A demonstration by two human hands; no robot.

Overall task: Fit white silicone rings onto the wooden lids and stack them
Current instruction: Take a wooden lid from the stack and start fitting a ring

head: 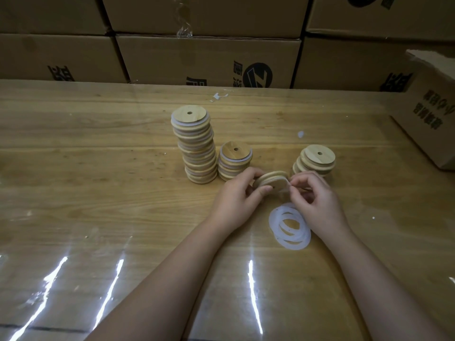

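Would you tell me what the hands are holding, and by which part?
One lid: the left hand grips its left edge, the right hand pinches at its right edge.

Dim, warm light leaves soft shadows, white glare streaks (253,291) cross the glossy worktop (98,193) on the near side of the left grip (237,193), and boxes (206,60) beyond it bow and blur edgeward.
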